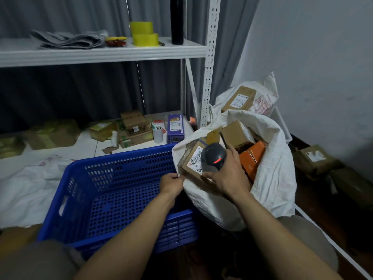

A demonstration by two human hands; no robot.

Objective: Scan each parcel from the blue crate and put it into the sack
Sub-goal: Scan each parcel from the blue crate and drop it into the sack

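Note:
The blue crate [113,199] stands in front of me with nothing visible inside. To its right, the white sack [270,178] gapes open, holding several cardboard parcels and an orange box [253,158]. A brown labelled parcel [193,160] lies at the sack's mouth. My right hand [228,174] grips a black barcode scanner [214,156], its red light showing, right over that parcel. My left hand [171,184] pinches the near left rim of the sack.
A white metal shelf rack [210,57] stands behind, with yellow tape rolls [144,35] and a dark bottle [177,19] on top and boxes on the lower shelf. A second filled sack [260,98] leans on the wall. More parcels [314,158] lie on the floor to the right.

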